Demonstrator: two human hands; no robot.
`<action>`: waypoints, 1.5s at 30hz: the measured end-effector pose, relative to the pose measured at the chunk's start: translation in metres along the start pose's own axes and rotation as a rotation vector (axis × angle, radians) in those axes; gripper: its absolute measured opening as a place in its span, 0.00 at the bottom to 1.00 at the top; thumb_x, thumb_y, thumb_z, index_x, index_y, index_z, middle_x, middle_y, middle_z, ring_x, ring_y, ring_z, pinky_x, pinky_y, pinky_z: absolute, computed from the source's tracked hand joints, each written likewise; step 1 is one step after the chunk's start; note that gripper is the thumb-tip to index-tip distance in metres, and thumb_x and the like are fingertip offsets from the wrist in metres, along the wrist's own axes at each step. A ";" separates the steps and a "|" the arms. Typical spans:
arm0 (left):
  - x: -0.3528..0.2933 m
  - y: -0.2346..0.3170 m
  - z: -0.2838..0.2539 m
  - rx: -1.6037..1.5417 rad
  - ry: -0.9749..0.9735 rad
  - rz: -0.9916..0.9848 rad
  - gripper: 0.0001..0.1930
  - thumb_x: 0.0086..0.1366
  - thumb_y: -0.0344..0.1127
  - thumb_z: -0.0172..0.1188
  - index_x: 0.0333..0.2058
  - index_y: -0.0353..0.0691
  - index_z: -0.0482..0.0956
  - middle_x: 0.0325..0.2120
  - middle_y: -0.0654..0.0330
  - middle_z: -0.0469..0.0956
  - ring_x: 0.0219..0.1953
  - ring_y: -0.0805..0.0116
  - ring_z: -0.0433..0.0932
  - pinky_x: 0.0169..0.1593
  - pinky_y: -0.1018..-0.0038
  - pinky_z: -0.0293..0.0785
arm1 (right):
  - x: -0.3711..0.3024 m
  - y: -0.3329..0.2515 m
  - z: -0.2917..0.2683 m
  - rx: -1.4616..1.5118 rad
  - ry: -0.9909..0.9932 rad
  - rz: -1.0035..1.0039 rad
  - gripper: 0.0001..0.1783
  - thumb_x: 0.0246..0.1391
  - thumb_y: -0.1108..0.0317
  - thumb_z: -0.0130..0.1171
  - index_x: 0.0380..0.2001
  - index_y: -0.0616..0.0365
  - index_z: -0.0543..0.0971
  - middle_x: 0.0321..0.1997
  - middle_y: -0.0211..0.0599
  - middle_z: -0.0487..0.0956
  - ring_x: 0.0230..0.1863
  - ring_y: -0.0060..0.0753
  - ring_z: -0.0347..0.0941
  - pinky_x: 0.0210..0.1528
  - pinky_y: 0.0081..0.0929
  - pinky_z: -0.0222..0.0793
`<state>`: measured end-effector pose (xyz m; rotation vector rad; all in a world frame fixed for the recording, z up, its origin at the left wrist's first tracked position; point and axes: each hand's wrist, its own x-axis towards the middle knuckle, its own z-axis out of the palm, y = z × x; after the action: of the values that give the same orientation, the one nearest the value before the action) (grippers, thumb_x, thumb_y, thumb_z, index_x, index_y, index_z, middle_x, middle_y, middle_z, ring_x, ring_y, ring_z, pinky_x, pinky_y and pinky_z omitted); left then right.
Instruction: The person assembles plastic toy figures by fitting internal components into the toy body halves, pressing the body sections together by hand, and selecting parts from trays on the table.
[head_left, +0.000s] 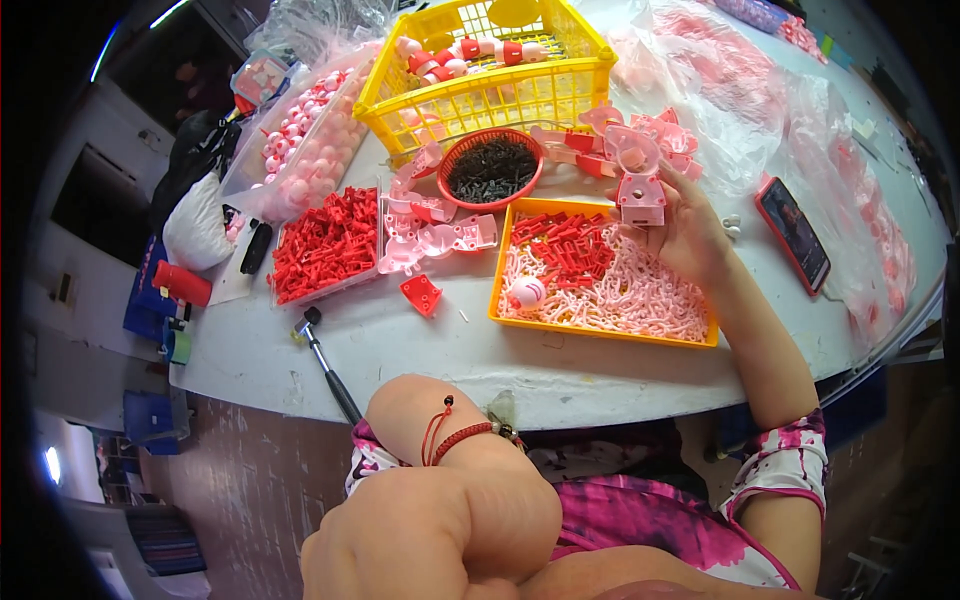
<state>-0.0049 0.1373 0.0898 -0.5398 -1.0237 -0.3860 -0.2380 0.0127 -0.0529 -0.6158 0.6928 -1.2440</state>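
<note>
My right hand (690, 225) is over the far right corner of the yellow-orange tray (600, 335), with its fingers closed on a pink plastic toy part (641, 198) that has a boxy end and small holes. Pink strands, red pieces (570, 250) and a round pink-and-white piece (527, 292) lie in that tray. Raised close in front of me at the bottom, my left hand (430, 530) is bent back on its wrist, which wears a red braided bracelet (460, 440). Its fingers are hidden, so whether it holds anything cannot be told.
Behind are a round red basket (540, 165) of dark pieces and a yellow crate (480, 95). On the left sit a clear box of red parts (322, 245) and a hammer (330, 368). Pink parts (435, 235) lie mid-table. A phone (793, 235) rests on the right.
</note>
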 end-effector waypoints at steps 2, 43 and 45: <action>-0.001 -0.001 0.001 0.064 -0.039 -0.005 0.15 0.50 0.18 0.50 0.14 0.44 0.58 0.10 0.73 0.56 0.10 0.82 0.56 0.16 0.85 0.52 | 0.000 0.000 -0.003 -0.014 -0.029 -0.019 0.29 0.61 0.46 0.44 0.55 0.57 0.68 0.47 0.46 0.77 0.43 0.35 0.77 0.43 0.28 0.77; -0.124 -0.096 -0.129 1.140 -1.339 -1.067 0.12 0.56 0.35 0.60 0.37 0.35 0.75 0.35 0.50 0.76 0.40 0.54 0.76 0.43 0.64 0.72 | 0.001 0.007 -0.003 -0.006 -0.086 -0.046 0.26 0.63 0.48 0.43 0.50 0.62 0.70 0.46 0.45 0.77 0.47 0.38 0.76 0.51 0.34 0.74; -0.123 -0.097 -0.129 1.109 -1.316 -1.118 0.11 0.57 0.34 0.58 0.37 0.35 0.75 0.37 0.50 0.76 0.42 0.52 0.75 0.45 0.63 0.71 | 0.001 0.006 -0.004 0.007 -0.090 -0.036 0.26 0.63 0.48 0.44 0.50 0.60 0.69 0.46 0.44 0.77 0.48 0.37 0.76 0.49 0.33 0.75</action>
<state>-0.0260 -0.0099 -0.0480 1.0431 -2.5259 -0.3217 -0.2372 0.0132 -0.0604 -0.6771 0.6040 -1.2435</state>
